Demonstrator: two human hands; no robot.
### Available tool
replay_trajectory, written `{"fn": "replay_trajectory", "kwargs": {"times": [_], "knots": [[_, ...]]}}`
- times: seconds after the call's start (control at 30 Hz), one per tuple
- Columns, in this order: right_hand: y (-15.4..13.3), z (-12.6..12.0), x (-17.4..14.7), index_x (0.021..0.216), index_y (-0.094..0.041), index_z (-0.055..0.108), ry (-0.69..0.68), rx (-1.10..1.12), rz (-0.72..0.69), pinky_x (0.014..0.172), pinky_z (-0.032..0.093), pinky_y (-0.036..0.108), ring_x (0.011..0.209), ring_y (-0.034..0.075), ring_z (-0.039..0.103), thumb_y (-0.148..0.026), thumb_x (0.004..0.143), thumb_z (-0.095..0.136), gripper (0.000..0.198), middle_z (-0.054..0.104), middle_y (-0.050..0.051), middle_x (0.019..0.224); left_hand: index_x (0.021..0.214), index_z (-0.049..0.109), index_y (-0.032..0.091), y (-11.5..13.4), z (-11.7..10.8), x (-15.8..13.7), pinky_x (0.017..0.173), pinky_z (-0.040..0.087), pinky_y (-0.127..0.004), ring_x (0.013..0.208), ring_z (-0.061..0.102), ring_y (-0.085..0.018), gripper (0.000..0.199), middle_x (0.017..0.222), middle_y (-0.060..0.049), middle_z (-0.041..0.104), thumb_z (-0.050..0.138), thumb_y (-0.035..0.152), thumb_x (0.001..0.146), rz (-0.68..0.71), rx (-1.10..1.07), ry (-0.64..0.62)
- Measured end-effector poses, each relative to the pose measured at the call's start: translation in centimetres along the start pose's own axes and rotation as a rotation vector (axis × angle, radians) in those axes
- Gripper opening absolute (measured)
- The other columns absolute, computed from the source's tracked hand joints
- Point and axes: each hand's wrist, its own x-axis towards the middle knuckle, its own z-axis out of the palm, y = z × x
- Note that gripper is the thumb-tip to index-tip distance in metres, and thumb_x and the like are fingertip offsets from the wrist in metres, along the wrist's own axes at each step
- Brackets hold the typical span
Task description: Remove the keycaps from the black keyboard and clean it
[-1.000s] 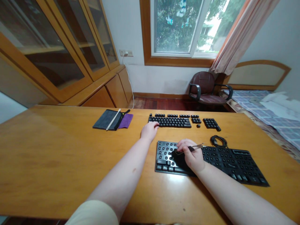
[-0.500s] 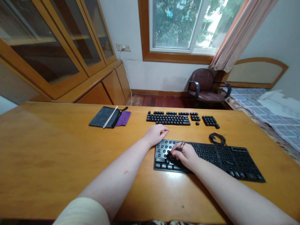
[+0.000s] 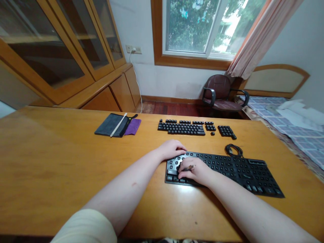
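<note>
A black keyboard base [image 3: 227, 172] lies on the wooden desk, with most of its keycaps off and bare switches showing. My left hand [image 3: 172, 149] rests on its upper left corner, thumb and fingers apart and touching the edge, gripping nothing. Over the left part of the board, my right hand [image 3: 194, 170] is closed around a slim brush [image 3: 190, 167]. Its brown handle end sticks out above the fingers. Its dark head, down among the switches, is mostly hidden by my hand. Several large keycaps [image 3: 172, 172] remain at the lower left of the board.
Removed keycaps [image 3: 186, 128] are laid out in rows behind the board. A coiled cable [image 3: 234, 150] sits at its back edge. To the left are a grey pouch [image 3: 108, 125] with a pale stick [image 3: 118, 125] on it, and a purple cloth [image 3: 133, 127].
My left hand has come down and right onto the keyboard's corner. My right hand has shifted slightly left and turned, so the brush handle now tilts to the right.
</note>
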Motion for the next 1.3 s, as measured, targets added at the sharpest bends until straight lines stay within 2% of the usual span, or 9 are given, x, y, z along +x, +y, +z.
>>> {"fn": "replay_trajectory", "kwargs": {"times": [0.13, 0.33, 0.47, 0.6, 0.77, 0.87, 1.03, 1.17, 1.3], "knots": [[0.1, -0.3, 0.0, 0.076, -0.021, 0.070, -0.021, 0.034, -0.037, 0.065, 0.051, 0.026, 0.067, 0.015, 0.064, -0.043, 0.076, 0.066, 0.022, 0.068, 0.003, 0.071, 0.098, 0.071, 0.024, 0.0, 0.0, 0.1, 0.082, 0.045, -0.026, 0.090, 0.063, -0.017, 0.022, 0.096, -0.003, 0.071, 0.057, 0.031, 0.083, -0.006, -0.006, -0.006], [-0.3, -0.3, 0.1, 0.084, -0.023, 0.069, -0.014, -0.071, -0.147, 0.075, 0.052, 0.031, 0.079, 0.017, 0.067, -0.036, 0.080, 0.064, 0.015, 0.072, 0.004, 0.081, 0.097, 0.072, 0.023, 0.0, 0.0, 0.1, 0.083, 0.045, -0.026, 0.089, 0.063, -0.017, 0.022, 0.095, -0.003, 0.072, 0.057, 0.030, 0.082, -0.018, -0.021, -0.003], [-0.3, 0.0, -0.2, 0.083, -0.023, 0.068, -0.006, -0.134, -0.202, 0.072, 0.051, 0.027, 0.073, 0.015, 0.067, -0.027, 0.083, 0.062, 0.007, 0.071, 0.002, 0.074, 0.097, 0.072, 0.023, 0.0, 0.0, 0.1, 0.084, 0.045, -0.026, 0.090, 0.063, -0.017, 0.022, 0.095, -0.003, 0.072, 0.058, 0.030, 0.082, -0.028, -0.022, -0.005], [-0.5, 0.3, -0.3, 0.080, -0.023, 0.067, 0.041, -0.162, -0.215, 0.071, 0.050, 0.027, 0.072, 0.015, 0.067, -0.027, 0.082, 0.064, 0.005, 0.071, 0.002, 0.074, 0.096, 0.072, 0.023, -0.1, 0.1, 0.1, 0.082, 0.046, -0.026, 0.088, 0.063, -0.017, 0.021, 0.093, -0.003, 0.072, 0.059, 0.029, 0.082, -0.008, -0.025, 0.006], [-0.5, -0.3, -0.4, 0.076, -0.022, 0.069, 0.201, -0.095, -0.053, 0.068, 0.052, 0.029, 0.068, 0.016, 0.067, -0.028, 0.084, 0.060, 0.013, 0.071, 0.003, 0.071, 0.095, 0.072, 0.022, -0.3, 0.2, 0.2, 0.080, 0.046, -0.026, 0.087, 0.063, -0.017, 0.021, 0.093, -0.003, 0.071, 0.058, 0.031, 0.083, 0.005, -0.015, 0.006], [0.1, -0.8, -0.5, 0.075, -0.020, 0.070, 0.390, -0.088, 0.133, 0.068, 0.053, 0.030, 0.069, 0.018, 0.067, -0.030, 0.085, 0.057, 0.019, 0.071, 0.004, 0.071, 0.096, 0.072, 0.023, -0.2, 0.1, 0.1, 0.081, 0.045, -0.026, 0.089, 0.062, -0.017, 0.022, 0.093, -0.003, 0.071, 0.057, 0.033, 0.083, 0.013, -0.001, -0.001], [1.0, -1.2, -0.7, 0.074, -0.019, 0.071, 0.694, 0.009, 0.411, 0.061, 0.052, 0.029, 0.061, 0.018, 0.066, -0.038, 0.086, 0.055, 0.028, 0.070, 0.004, 0.064, 0.109, 0.065, 0.022, 0.9, -0.5, -0.7, 0.088, 0.044, -0.030, 0.097, 0.060, -0.019, 0.033, 0.105, -0.006, 0.068, 0.062, 0.035, 0.079, 0.089, -0.018, 0.108], [1.0, -1.2, -0.6, 0.077, -0.018, 0.071, 0.754, 0.083, 0.421, 0.056, 0.052, 0.029, 0.057, 0.017, 0.064, -0.039, 0.084, 0.057, 0.026, 0.069, 0.004, 0.064, 0.109, 0.064, 0.021, 1.6, -0.4, -0.9, 0.079, 0.047, -0.028, 0.088, 0.061, -0.017, 0.035, 0.102, -0.006, 0.067, 0.063, 0.038, 0.078, 0.144, -0.106, 0.105], [0.7, -1.1, -0.5, 0.077, -0.020, 0.071, 0.754, 0.067, 0.336, 0.069, 0.054, 0.032, 0.069, 0.018, 0.066, -0.034, 0.084, 0.057, 0.021, 0.072, 0.005, 0.077, 0.096, 0.067, 0.017, 1.6, 0.2, -0.7, 0.074, 0.048, -0.026, 0.079, 0.060, -0.015, 0.025, 0.090, -0.005, 0.068, 0.061, 0.035, 0.080, 0.145, -0.096, 0.141]]}}
